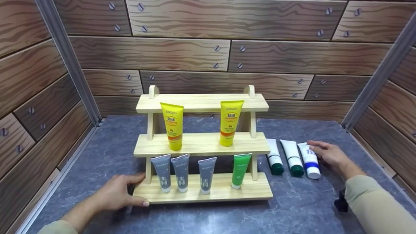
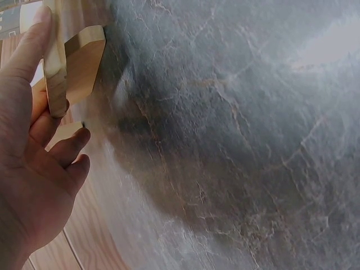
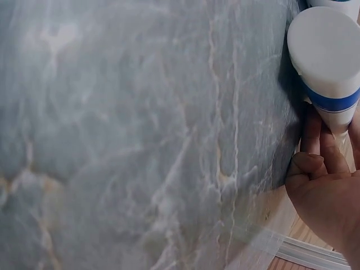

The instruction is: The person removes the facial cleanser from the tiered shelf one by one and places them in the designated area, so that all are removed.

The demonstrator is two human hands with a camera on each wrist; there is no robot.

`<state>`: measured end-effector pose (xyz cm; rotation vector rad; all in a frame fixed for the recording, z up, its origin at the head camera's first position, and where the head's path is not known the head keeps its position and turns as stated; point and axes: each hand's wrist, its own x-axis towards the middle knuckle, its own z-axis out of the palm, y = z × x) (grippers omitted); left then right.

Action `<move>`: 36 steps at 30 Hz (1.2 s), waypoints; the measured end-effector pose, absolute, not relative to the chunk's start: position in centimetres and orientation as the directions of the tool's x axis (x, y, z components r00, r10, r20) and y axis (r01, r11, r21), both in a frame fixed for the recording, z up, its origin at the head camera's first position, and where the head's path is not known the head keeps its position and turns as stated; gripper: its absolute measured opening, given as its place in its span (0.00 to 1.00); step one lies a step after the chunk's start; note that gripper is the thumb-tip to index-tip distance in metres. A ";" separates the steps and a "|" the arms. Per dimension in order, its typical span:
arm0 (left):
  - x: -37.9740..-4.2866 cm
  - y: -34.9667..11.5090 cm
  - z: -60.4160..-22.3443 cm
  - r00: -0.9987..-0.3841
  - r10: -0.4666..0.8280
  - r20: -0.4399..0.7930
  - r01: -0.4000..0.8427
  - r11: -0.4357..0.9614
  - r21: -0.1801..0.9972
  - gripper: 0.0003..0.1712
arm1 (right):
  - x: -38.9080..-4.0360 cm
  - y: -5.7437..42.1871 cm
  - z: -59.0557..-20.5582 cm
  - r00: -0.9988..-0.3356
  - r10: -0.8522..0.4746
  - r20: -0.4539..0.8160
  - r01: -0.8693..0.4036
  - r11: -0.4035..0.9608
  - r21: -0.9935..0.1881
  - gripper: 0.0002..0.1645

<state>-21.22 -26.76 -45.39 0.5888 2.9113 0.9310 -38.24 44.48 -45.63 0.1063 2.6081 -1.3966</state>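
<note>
A three-tier wooden display shelf stands mid-table. My left hand grips the left end of its bottom tier, thumb at the front edge and fingers behind; the left wrist view shows the board between thumb and fingers. Over on the right, my right hand pinches the upper end of a white tube with a blue band, which lies on the table. In the right wrist view its white cap points toward the camera, with fingers round the narrow end. Beside it lie two white tubes with green caps, one nearer and one partly behind the shelf.
Two yellow tubes, left and right, stand on the middle tier. The bottom tier bears several grey tubes and a green tube. Wood-patterned walls enclose the grey marbled table.
</note>
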 end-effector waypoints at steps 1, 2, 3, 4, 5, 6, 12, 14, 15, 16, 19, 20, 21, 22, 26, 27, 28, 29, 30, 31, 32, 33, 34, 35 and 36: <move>-21.2 -26.8 -45.4 -0.927 0.363 0.089 0.348 0.749 0.564 0.58 | -38.2 44.4 -45.6 -0.981 -0.020 -0.193 0.148 0.564 -0.812 0.40; -21.2 -26.8 -45.4 -0.927 0.364 0.094 0.351 0.749 0.562 0.57 | -38.2 44.4 -45.6 -0.981 -0.018 -0.194 0.149 0.575 -0.805 0.40; -21.3 -26.8 -45.4 -0.926 0.365 0.098 0.355 0.749 0.560 0.57 | -38.2 44.4 -45.6 -0.981 -0.015 -0.195 0.150 0.584 -0.798 0.40; -21.3 -26.7 -45.4 -0.925 0.366 0.101 0.358 0.749 0.557 0.57 | -38.2 44.3 -45.6 -0.981 -0.014 -0.195 0.149 0.589 -0.794 0.40; -21.3 -26.7 -45.4 -0.924 0.367 0.104 0.360 0.749 0.556 0.57 | -38.3 44.3 -45.6 -0.981 -0.013 -0.192 0.148 0.591 -0.793 0.40; -21.2 -26.7 -45.4 -0.925 0.366 0.106 0.360 0.748 0.557 0.57 | -38.2 44.3 -45.6 -0.982 -0.012 -0.191 0.148 0.587 -0.796 0.41; -21.2 -26.7 -45.4 -0.924 0.370 0.102 0.358 0.738 0.572 0.57 | -38.2 44.2 -45.7 -0.980 -0.013 -0.198 0.156 0.569 -0.807 0.41; -21.2 -26.6 -45.4 -0.923 0.370 0.101 0.358 0.736 0.574 0.57 | -38.2 44.3 -45.7 -0.979 -0.009 -0.202 0.159 0.581 -0.798 0.41; -21.2 -26.6 -45.4 -0.924 0.370 0.101 0.358 0.736 0.575 0.57 | -38.3 44.4 -45.7 -0.979 -0.007 -0.203 0.160 0.587 -0.794 0.40; -21.2 -26.7 -45.4 -0.924 0.368 0.101 0.357 0.737 0.574 0.57 | -38.3 44.4 -45.6 -0.979 -0.005 -0.204 0.163 0.585 -0.794 0.40; -21.2 -26.7 -45.4 -0.925 0.367 0.102 0.356 0.736 0.576 0.57 | -38.3 44.5 -45.6 -0.983 0.000 -0.181 0.145 0.601 -0.786 0.39; -21.2 -26.7 -45.4 -0.925 0.367 0.103 0.355 0.735 0.578 0.57 | -38.4 44.5 -45.6 -0.985 0.001 -0.172 0.137 0.608 -0.782 0.39; -21.2 -26.7 -45.4 -0.924 0.368 0.103 0.356 0.734 0.579 0.57 | -38.3 44.5 -45.5 -0.986 0.006 -0.166 0.134 0.615 -0.777 0.39; -21.2 -26.7 -45.3 -0.924 0.368 0.102 0.356 0.733 0.580 0.57 | -38.3 44.6 -45.5 -0.987 0.008 -0.162 0.132 0.621 -0.773 0.39; -21.2 -26.7 -45.4 -0.923 0.371 0.098 0.356 0.729 0.584 0.58 | -38.2 44.8 -45.5 -0.985 0.017 -0.173 0.145 0.628 -0.764 0.40; -21.2 -26.7 -45.4 -0.923 0.372 0.097 0.356 0.730 0.584 0.58 | -38.2 44.8 -45.5 -0.984 0.019 -0.180 0.152 0.624 -0.766 0.40; -21.2 -26.7 -45.4 -0.923 0.372 0.096 0.355 0.729 0.585 0.58 | -38.1 44.8 -45.5 -0.983 0.019 -0.181 0.154 0.622 -0.768 0.40; -21.2 -26.7 -45.5 -0.923 0.372 0.096 0.355 0.729 0.585 0.58 | -38.1 44.9 -45.5 -0.983 0.019 -0.182 0.155 0.621 -0.769 0.40; -21.2 -26.7 -45.5 -0.923 0.373 0.098 0.357 0.730 0.583 0.57 | -38.1 44.9 -45.5 -0.984 0.016 -0.177 0.149 0.621 -0.770 0.40; -21.2 -26.7 -45.5 -0.923 0.373 0.099 0.358 0.731 0.581 0.57 | -38.0 44.9 -45.4 -0.985 0.012 -0.172 0.143 0.622 -0.770 0.40; -21.2 -26.7 -45.5 -0.922 0.372 0.102 0.360 0.732 0.579 0.57 | -38.0 44.8 -45.4 -0.986 0.010 -0.169 0.139 0.619 -0.773 0.40; -21.2 -26.7 -45.5 -0.922 0.373 0.105 0.362 0.732 0.577 0.57 | -37.9 44.8 -45.3 -0.986 0.008 -0.165 0.134 0.618 -0.775 0.40; -21.2 -26.7 -45.5 -0.922 0.372 0.107 0.362 0.734 0.575 0.57 | -37.9 44.8 -45.3 -0.987 0.006 -0.161 0.131 0.614 -0.778 0.40; -21.2 -26.7 -45.5 -0.923 0.370 0.108 0.362 0.735 0.574 0.56 | -37.9 44.8 -45.2 -0.987 0.002 -0.159 0.126 0.612 -0.780 0.40; -21.2 -26.7 -45.5 -0.923 0.370 0.109 0.362 0.736 0.572 0.56 | -37.8 44.8 -45.2 -0.988 -0.001 -0.156 0.123 0.608 -0.785 0.40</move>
